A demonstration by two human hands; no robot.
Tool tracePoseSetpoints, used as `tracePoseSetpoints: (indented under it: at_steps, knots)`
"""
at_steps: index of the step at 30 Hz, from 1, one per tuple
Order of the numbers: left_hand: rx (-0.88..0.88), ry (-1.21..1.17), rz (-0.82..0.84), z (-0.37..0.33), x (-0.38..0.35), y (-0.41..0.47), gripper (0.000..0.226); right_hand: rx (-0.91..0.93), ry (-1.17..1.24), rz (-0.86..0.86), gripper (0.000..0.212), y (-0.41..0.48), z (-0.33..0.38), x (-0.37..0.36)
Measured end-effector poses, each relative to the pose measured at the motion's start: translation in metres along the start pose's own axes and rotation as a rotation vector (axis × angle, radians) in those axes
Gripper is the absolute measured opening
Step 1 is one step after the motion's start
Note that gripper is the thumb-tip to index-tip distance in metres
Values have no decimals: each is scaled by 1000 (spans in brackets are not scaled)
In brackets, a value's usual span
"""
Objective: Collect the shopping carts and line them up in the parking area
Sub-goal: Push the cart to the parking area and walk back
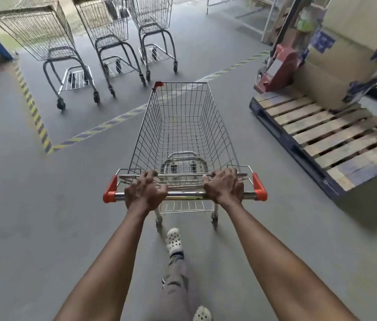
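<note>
Underfoot, grey concrete floor (32,216); both hands' fingers (147,179) curled round cart handle (185,195).

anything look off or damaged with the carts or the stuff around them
Nothing major. The pushed cart has a red corner guard only on its front left corner; the right corner looks bare. The three parked carts stand upright in the striped bay, unevenly spaced.

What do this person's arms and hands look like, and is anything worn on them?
Both arms are bare from the bottom edge of the picture to the wrist: no sleeves show. The left hand and right hand wear no gloves, and no watch, ring or bracelet can be made out. Further down, grey trousers and white perforated clogs with a dark sock are visible.
</note>
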State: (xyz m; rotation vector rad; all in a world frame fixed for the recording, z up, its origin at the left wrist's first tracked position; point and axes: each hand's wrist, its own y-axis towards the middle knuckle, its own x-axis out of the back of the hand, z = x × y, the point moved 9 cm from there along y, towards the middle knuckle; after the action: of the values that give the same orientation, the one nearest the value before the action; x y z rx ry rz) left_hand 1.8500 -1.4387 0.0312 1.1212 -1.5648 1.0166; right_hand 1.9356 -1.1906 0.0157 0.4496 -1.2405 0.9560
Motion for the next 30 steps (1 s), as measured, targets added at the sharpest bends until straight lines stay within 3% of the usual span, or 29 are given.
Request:
tracePoseSetpoints:
  at_steps: [16, 30]
  knots:
    - [-102, 0, 84, -66, 28, 375, 46, -129, 117, -10, 58, 327, 89, 39]
    - [-131, -22, 11, -164, 24, 568, 53, -151, 37, 5, 49, 547, 73, 84]
